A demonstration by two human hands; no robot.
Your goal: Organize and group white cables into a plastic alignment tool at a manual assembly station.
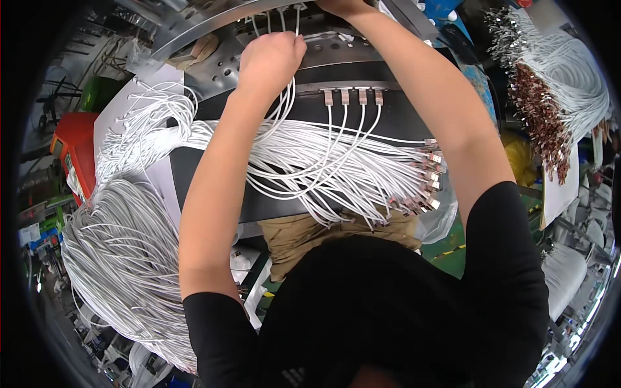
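Observation:
My left hand (270, 59) is closed around a few thin white cables (289, 97) that run up toward a grey metal fixture (226, 64) with holes. My right hand (343, 6) reaches to the top edge of the view at the same fixture; its fingers are mostly out of sight. Below the hands a thick bundle of white cables (323, 161) with copper-coloured connectors (424, 187) lies across a dark work surface (394, 119). Several connectors (352, 97) sit in a row on that surface.
A large heap of white cables (123, 258) hangs at the left. Another batch with copper connectors (550, 90) lies at the upper right. A red box (74, 145) stands at the far left, a green floor (449, 249) shows below.

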